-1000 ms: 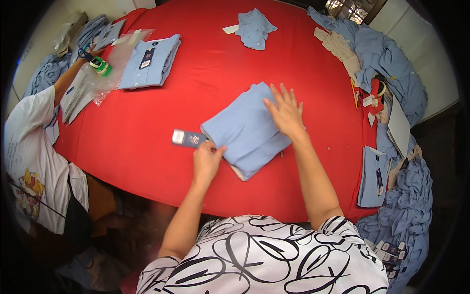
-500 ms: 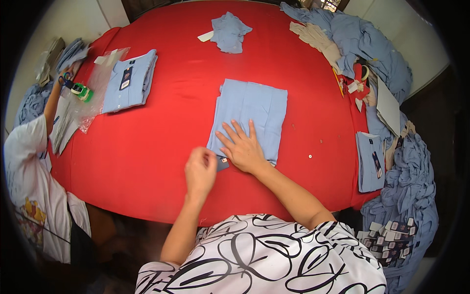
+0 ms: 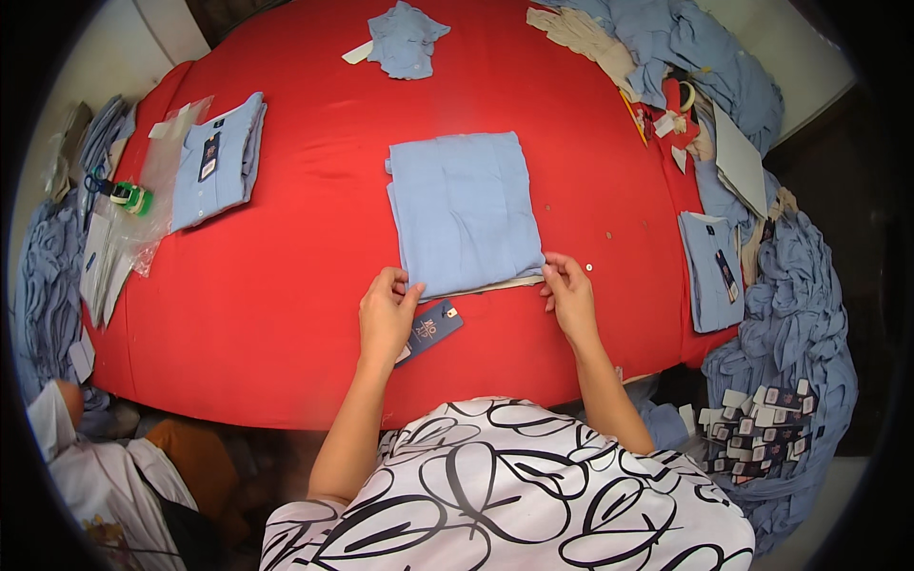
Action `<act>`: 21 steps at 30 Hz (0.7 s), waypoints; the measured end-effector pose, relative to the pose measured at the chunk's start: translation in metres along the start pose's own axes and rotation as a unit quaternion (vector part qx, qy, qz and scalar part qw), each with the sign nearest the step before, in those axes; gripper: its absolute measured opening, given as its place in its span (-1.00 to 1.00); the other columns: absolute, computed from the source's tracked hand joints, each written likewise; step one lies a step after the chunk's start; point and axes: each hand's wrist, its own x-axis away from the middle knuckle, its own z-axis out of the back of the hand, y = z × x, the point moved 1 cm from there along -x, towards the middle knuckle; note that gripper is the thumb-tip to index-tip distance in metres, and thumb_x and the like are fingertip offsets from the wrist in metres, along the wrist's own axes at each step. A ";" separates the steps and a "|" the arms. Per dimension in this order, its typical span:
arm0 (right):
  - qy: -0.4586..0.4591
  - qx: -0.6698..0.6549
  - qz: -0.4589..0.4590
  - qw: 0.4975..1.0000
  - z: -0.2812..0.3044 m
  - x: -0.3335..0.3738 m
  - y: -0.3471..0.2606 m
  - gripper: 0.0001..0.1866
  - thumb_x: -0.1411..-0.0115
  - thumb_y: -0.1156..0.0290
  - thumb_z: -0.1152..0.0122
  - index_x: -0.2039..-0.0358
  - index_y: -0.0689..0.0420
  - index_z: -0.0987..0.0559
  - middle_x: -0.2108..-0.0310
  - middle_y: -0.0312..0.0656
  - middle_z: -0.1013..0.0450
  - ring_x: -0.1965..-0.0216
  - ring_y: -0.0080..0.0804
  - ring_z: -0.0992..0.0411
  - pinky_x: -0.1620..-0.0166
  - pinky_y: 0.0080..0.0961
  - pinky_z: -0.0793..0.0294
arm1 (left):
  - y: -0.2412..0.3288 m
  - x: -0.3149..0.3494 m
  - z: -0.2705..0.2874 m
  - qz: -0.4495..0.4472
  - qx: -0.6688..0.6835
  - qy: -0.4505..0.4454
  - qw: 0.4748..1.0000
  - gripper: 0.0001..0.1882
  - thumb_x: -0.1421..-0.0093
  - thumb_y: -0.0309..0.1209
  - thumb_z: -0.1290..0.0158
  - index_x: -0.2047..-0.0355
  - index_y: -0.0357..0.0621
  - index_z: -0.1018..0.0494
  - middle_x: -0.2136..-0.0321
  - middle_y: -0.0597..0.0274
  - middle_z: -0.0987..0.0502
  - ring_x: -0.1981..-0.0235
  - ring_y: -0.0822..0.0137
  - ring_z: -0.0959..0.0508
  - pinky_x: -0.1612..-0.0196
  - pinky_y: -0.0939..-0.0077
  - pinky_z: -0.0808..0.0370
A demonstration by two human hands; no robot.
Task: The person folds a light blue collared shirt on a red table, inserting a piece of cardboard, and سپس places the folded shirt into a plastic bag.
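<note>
A folded light-blue shirt (image 3: 465, 211) lies face down in front of me, its near edge toward me. At its near left corner my left hand (image 3: 385, 312) pinches the cloth between thumb and fingers. My right hand (image 3: 573, 297) grips the near right corner in the same way. A thin pale edge shows under the shirt along its near side. From beneath that side a dark blue hang tag (image 3: 435, 326) sticks out onto the red cloth beside my left hand, which hides part of it.
Left on the red-covered table (image 3: 314, 314) are a tagged folded shirt (image 3: 217, 167), a clear plastic bag (image 3: 152, 224) and a green tape dispenser (image 3: 131, 198). A small garment piece (image 3: 405, 43) lies at the far side. Another folded shirt (image 3: 709, 276), heaped garments (image 3: 795, 324) and several tags (image 3: 762, 423) crowd the right.
My right hand has left the shirt's top and moved to its near right corner. The hang tag now shows more fully. At left, the other person's arm has withdrawn from the table.
</note>
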 end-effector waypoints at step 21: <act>-0.024 0.248 0.044 0.967 -0.012 -0.016 0.000 -0.55 -0.21 0.18 -0.29 0.11 0.33 -0.50 0.18 -0.03 -0.44 0.35 -0.30 -0.48 0.47 -0.45 -0.55 | 0.002 0.007 0.000 0.076 0.085 -0.013 0.993 -0.81 -0.18 -0.49 -0.19 0.40 -0.34 -0.40 0.49 0.09 -0.53 0.46 0.34 -0.66 0.40 0.49 -0.51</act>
